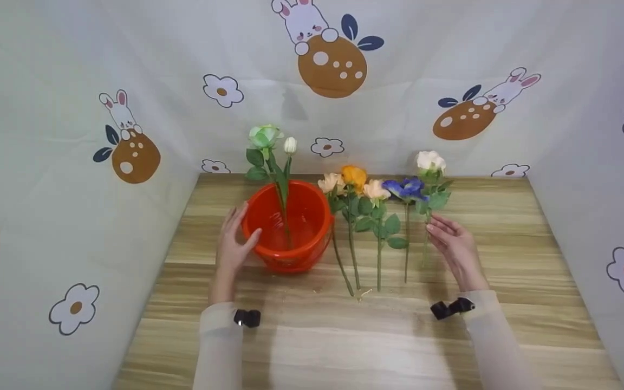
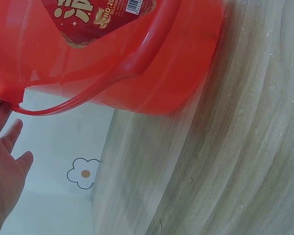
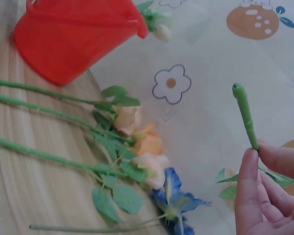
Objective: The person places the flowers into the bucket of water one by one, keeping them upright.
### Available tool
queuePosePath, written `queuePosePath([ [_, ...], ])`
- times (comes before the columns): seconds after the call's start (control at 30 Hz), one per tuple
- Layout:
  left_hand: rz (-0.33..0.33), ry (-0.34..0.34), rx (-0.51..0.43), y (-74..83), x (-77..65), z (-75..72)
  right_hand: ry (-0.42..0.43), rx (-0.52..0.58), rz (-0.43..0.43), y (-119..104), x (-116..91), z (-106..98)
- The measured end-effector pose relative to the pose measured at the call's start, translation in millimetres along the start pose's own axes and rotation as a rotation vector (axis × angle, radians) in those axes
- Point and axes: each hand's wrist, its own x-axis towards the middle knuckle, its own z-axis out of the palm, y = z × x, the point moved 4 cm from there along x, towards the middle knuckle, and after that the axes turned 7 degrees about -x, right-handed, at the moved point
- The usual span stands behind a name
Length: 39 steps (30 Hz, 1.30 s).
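My right hand (image 1: 457, 246) pinches the green stem of a white rose (image 1: 430, 161) between thumb and fingers. In the right wrist view the stem's cut end (image 3: 245, 115) points up past the fingertips, off the table. My left hand (image 1: 232, 244) rests against the left side of a red bucket (image 1: 288, 253), its fingers spread along the rim. In the left wrist view the bucket's red handle (image 2: 88, 95) hangs down beside the hand (image 2: 5, 166). A pale green flower (image 1: 265, 136) and a white tulip bud (image 1: 290, 145) stand inside the bucket, leaning on its back rim.
Right of the bucket lie two peach roses (image 1: 377, 190) (image 1: 331, 183), an orange rose (image 1: 354, 176) and a blue flower (image 1: 407, 189), stems toward me. A patterned curtain (image 1: 388, 119) encloses the wooden table (image 1: 344, 346) at the back and sides.
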Motion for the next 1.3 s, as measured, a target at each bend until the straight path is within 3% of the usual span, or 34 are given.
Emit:
queuePosePath([
  [0.5,0.001,-0.002,-0.019,-0.3,0.0,0.2,-0.073,-0.039,-0.11,-15.2,-13.4,28.9],
  [1.0,-0.042,-0.013,-0.016,-1.2,-1.5,0.4,-0.181,-0.072,-0.136,-24.4,-18.6,67.1],
  [1.3,-0.048,-0.02,-0.006,0.0,-0.9,0.5,-0.203,-0.077,-0.157,-26.6,-19.7,95.8],
])
